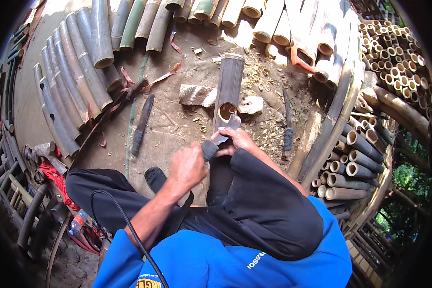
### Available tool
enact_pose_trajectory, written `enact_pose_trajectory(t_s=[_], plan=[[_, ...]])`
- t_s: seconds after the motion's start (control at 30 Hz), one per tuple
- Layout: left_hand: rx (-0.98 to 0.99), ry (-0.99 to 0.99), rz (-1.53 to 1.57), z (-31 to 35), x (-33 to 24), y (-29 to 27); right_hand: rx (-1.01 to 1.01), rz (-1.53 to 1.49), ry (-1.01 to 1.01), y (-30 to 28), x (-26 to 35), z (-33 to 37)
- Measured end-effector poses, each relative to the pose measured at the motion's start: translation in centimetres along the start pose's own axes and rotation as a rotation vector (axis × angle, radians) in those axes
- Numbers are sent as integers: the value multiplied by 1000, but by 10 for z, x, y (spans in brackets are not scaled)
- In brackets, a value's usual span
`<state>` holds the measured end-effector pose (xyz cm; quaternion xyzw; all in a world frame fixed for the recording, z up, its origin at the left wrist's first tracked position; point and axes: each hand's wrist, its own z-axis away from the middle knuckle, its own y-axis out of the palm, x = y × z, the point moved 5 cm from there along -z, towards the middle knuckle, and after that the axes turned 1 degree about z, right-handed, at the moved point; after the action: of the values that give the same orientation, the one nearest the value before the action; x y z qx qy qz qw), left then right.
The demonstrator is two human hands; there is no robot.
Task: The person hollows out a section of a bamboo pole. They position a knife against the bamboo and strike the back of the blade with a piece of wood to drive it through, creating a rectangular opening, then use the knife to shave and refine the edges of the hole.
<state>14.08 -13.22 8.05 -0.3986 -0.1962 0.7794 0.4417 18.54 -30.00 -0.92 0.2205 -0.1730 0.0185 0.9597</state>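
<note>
Inwardly angled, left hand point(189, 165) fisted around wrapped handle point(210, 150), right hand point(240, 140) pinching knife blade point(233, 122)

An orange-handled saw point(294, 58) lies by bamboo tubes point(327, 39), a bottle point(77, 222) (seemingly plastic) lower left.

Bamboo tube point(231, 79) on a wooden block point(191, 95), one knife point(141, 127) leftward, another knife point(287, 117) rightward.
</note>
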Motion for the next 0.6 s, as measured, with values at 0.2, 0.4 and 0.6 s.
enact_pose_trajectory(t_s=[0.2, 0.4, 0.6], plan=[[-40, 296, -411, -25, -37, -110, 185, -745, -23, 61, -20, -10], [297, 10, -104, -35, 23, -49, 35, -268, -12, 31, -5, -10], [29, -128, 405, 6, -3, 69, -243, 577, 102, -14, 17, -2]])
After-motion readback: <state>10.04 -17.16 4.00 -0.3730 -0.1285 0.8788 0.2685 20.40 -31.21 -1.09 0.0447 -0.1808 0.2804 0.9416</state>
